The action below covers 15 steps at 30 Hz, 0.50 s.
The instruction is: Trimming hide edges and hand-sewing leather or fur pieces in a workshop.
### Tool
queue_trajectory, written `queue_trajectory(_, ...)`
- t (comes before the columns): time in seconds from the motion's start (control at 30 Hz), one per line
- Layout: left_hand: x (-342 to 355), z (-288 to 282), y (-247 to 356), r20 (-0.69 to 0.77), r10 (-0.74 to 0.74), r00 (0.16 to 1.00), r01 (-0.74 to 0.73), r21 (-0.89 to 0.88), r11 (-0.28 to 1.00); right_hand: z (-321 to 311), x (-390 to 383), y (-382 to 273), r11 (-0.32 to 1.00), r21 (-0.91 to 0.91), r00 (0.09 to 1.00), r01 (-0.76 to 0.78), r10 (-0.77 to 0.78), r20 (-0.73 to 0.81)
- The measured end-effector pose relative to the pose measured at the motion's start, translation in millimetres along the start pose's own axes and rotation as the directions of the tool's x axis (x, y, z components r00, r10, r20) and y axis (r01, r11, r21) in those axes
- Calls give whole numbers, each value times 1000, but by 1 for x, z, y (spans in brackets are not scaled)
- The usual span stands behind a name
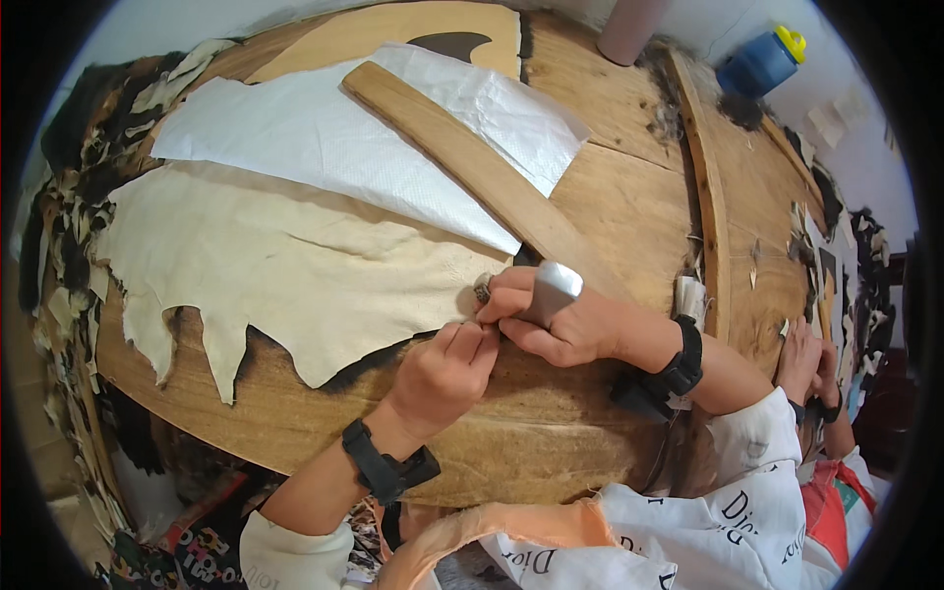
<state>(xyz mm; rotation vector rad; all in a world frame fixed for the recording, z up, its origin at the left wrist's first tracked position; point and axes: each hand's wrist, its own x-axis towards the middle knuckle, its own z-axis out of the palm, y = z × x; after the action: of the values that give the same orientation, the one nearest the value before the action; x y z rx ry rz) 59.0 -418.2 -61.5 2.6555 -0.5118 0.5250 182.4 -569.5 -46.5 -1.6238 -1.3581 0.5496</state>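
My right hand (551, 329) grips a silver-headed metal tool (557, 280), held upright at the right edge of the cream leather hide (315, 275); a small dark knobbly object shows by its fingers, unclear what. Just below, my left hand (447, 369) is curled closed at the hide's edge, fingertips pinched close to my right fingers; what they hold is hidden. The hide lies on the wooden board (551, 442), with ragged points along its near side. Over its far part lie a white woven sheet (246, 118) and a long wooden slat (423, 128), angled toward my hands.
A beige sheet (324, 39) lies behind. A pink cylinder (629, 25) and blue yellow-lidded bottle (747, 64) stand at the back. Scraps (74, 177) heap at left. A wooden batten (703, 167) runs along the right. Another person's hands (796, 359) work at the far right.
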Motion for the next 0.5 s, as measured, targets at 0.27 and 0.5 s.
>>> queue_trajectory(0.27,-5,-5,-5,-25,61,998,-61,-37,997,2,30,9,992,-111,986,-63,79,150)
queue_trajectory(0.5,1,-16,-4,-141,47,989,-56,-57,997,9,51,15,984,-176,998,42,-33,53)
